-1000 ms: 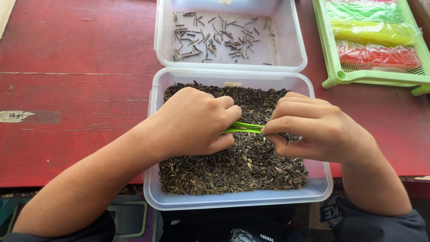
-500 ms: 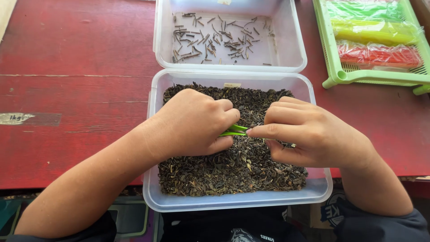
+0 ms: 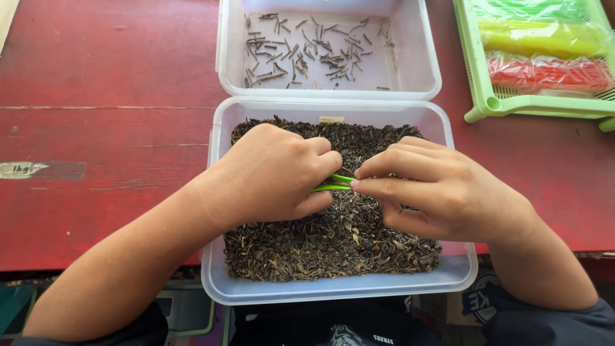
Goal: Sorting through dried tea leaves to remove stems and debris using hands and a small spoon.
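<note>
Green tweezers (image 3: 333,183) are being pinched in the closed grip of the left hand (image 3: 272,176) at frame centre, over a clear tub (image 3: 218,256) of dark dried leaves (image 3: 320,243). Their tips are being touched by the pressed-together fingertips (image 3: 359,184) of the right hand (image 3: 442,192). A second tub (image 3: 423,64) with sorted stems (image 3: 307,48) is sitting above, on the red table (image 3: 96,128).

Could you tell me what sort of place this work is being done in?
Probably a small sorting bench for dried leaves: a worn red table, a clear tub of dark loose leaves, a second tub with picked-out stems, and the left hand holding green tweezers.
</note>
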